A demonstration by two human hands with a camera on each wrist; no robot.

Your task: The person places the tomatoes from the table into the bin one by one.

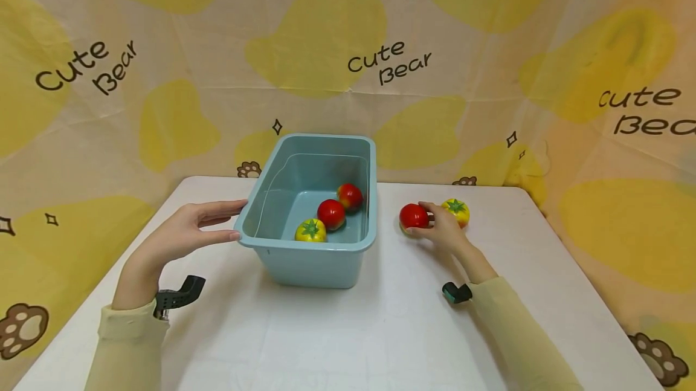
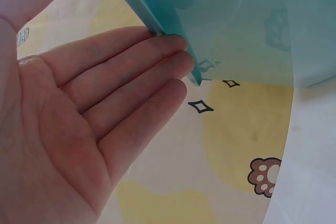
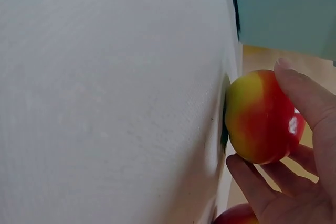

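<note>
Fingers (image 3: 315,103) of my right hand (image 1: 443,229) curled around a red tomato (image 1: 414,216) that sat on the table (image 1: 380,330), right of the tub (image 1: 312,252). It was round, and I could not tell where its stem pointed. A yellow tomato (image 1: 457,210) lay just behind this hand. My left hand (image 1: 179,237) was flat, straight fingers touching the tub rim. The tub's long axis ran away from me; inside were two red tomatoes (image 1: 331,214) and a yellow one (image 1: 310,231).
</note>
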